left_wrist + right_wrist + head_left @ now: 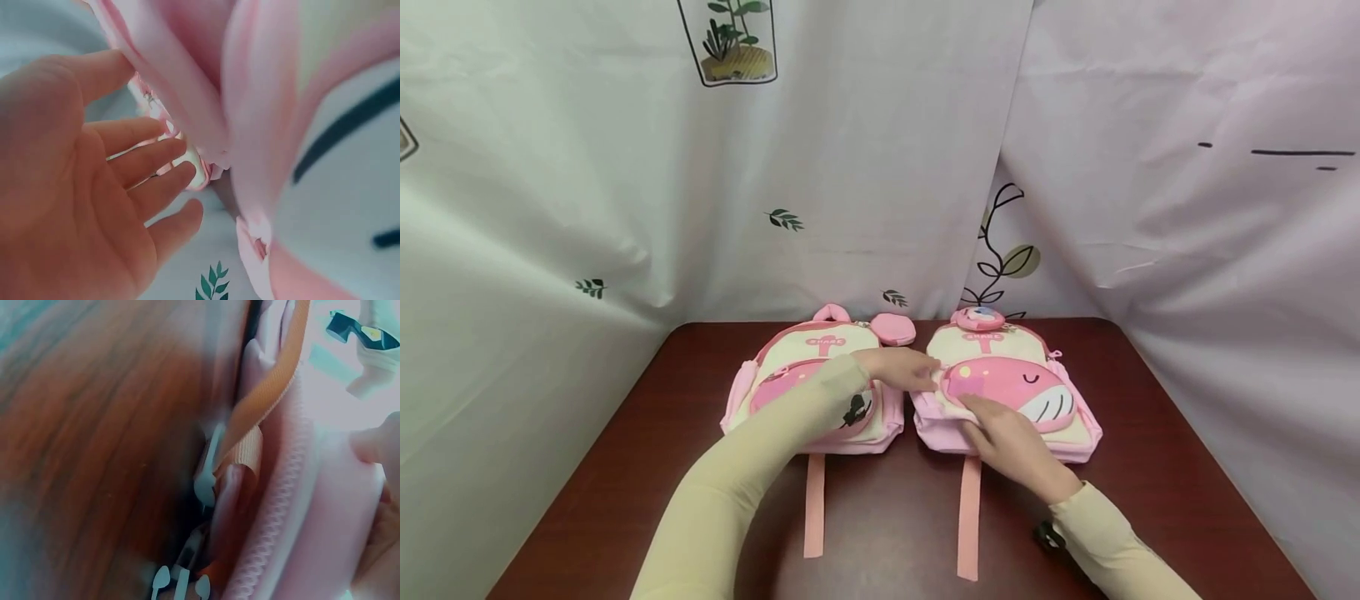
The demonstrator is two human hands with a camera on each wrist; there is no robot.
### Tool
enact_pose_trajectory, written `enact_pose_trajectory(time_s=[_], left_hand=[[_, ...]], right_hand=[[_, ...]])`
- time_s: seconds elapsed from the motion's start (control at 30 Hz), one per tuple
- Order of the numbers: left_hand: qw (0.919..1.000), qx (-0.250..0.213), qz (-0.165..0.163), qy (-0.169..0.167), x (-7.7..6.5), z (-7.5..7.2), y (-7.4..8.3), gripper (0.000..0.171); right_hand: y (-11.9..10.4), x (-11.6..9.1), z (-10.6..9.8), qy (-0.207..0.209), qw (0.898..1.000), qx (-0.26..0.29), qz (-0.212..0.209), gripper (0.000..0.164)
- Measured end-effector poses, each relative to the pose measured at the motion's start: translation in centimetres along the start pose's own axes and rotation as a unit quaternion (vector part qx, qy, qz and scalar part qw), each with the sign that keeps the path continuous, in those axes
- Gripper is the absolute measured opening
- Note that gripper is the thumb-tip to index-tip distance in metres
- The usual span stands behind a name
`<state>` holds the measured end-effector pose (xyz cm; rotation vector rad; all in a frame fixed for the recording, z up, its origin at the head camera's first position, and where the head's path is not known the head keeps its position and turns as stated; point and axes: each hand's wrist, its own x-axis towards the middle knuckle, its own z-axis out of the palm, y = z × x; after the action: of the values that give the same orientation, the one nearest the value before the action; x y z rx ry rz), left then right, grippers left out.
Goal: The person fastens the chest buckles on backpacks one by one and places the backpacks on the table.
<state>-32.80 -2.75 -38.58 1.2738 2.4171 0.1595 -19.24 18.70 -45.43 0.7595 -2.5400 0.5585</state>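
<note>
Two cream-and-pink children's backpacks lie side by side on the table in the head view. My left hand (901,368) reaches across the left backpack (790,337) to the near side of the right backpack (951,346). In the left wrist view the fingers are extended, with the thumb tip at the edge of a pink side panel (181,81). My right hand (1011,442) pinches the lower front of the right backpack, beside its pink whale pocket (1000,379). Pink fabric (337,506) lies against the thumb and fingers in the right wrist view, with a zipper (284,494) alongside.
Each backpack has a small round pink pouch near its top, the left pouch (892,328) and the right pouch (977,318). A left strap (815,508) and a right strap (969,521) trail over the dark red table (887,533). Patterned white cloth (880,150) hangs behind.
</note>
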Motion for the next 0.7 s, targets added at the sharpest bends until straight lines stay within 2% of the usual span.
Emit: enact_pose_trajectory(time_s=[0.23, 0.43, 0.7], left_hand=[[0.9969, -0.071, 0.007, 0.033, -0.9, -1.6, -0.1, 0.056], [0.9934, -0.093, 0.016, 0.065, -1.7, -2.5, -0.5, 0.055], [0.9878, -0.135, 0.048, 0.060, -2.7, -3.2, -1.5, 0.058]], right_hand=[[0.2, 0.0, -1.3, 0.086, 0.995, 0.048, 0.010, 0.038], [0.6, -0.2, -2.4, 0.146, 0.987, 0.059, 0.019, 0.035], [1.0, -0.6, -3.4, 0.208, 0.975, 0.069, 0.024, 0.030]])
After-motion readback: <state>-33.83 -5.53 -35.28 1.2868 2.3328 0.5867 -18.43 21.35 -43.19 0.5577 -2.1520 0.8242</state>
